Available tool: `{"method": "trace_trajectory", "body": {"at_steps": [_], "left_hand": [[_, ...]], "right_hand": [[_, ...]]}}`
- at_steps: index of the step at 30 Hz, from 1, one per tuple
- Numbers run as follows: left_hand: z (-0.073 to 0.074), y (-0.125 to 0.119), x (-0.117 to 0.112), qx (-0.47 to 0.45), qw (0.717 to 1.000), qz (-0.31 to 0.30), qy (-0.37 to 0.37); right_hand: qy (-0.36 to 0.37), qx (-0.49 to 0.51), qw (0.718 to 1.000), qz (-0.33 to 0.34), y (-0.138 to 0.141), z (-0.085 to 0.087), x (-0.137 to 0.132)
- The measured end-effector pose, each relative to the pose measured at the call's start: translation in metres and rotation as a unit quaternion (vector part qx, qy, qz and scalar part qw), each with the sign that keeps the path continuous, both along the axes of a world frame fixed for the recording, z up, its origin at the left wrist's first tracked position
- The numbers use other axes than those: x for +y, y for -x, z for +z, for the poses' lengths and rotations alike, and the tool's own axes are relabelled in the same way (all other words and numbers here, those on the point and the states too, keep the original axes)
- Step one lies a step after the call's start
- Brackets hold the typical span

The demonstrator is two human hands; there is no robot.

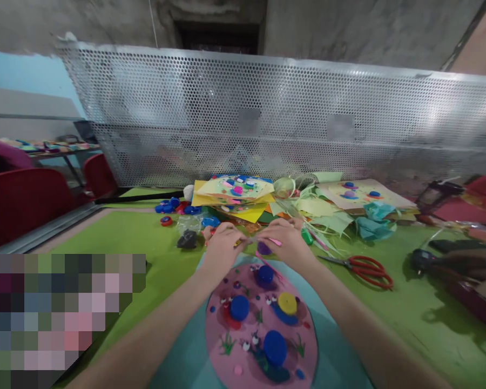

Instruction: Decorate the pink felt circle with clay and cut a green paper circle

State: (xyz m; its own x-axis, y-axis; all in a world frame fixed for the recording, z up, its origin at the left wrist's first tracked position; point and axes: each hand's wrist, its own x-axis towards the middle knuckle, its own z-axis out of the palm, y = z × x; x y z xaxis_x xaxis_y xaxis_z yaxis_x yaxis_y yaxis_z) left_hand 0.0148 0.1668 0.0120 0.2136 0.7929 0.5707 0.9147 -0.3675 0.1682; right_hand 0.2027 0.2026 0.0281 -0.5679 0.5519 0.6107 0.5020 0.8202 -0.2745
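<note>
My left hand (223, 247) and my right hand (284, 242) meet almost fingertip to fingertip above the far edge of a pink oval board (261, 324). Pinched in the right fingers is a small pink strip (274, 241). The left fingers are closed round something small, with a bit of yellow showing; its kind is unclear. Below the hands, the oval carries blue bottle caps (275, 348), a yellow cap (287, 303), small eyes and green grass-like pieces. It lies on a light blue sheet (336, 351). A purple cap (263, 248) sits just behind the oval.
Red-handled scissors (370, 271) lie right of my right hand. Behind stand stacked decorated cards (235, 194), paper scraps (328, 213) and loose blue caps (168, 205). A perforated metal panel (267, 108) closes off the back. Another person's hand (476, 262) is at far right.
</note>
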Motion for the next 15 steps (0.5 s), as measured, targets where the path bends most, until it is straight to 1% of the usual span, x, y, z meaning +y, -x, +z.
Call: {"method": "trace_trajectory", "body": {"at_steps": [7, 11, 15], "left_hand": [[0.013, -0.006, -0.006, -0.016, 0.997, -0.070, 0.004], [0.014, -0.007, -0.009, -0.034, 0.997, -0.075, 0.000], [0.014, -0.011, -0.014, -0.031, 0.996, -0.088, 0.010]], "right_hand": [[0.000, 0.009, 1.000, 0.002, -0.003, 0.006, -0.004], [0.006, 0.009, 1.000, -0.006, -0.001, 0.009, -0.008], [0.023, 0.002, 1.000, -0.010, -0.001, 0.008, -0.008]]}}
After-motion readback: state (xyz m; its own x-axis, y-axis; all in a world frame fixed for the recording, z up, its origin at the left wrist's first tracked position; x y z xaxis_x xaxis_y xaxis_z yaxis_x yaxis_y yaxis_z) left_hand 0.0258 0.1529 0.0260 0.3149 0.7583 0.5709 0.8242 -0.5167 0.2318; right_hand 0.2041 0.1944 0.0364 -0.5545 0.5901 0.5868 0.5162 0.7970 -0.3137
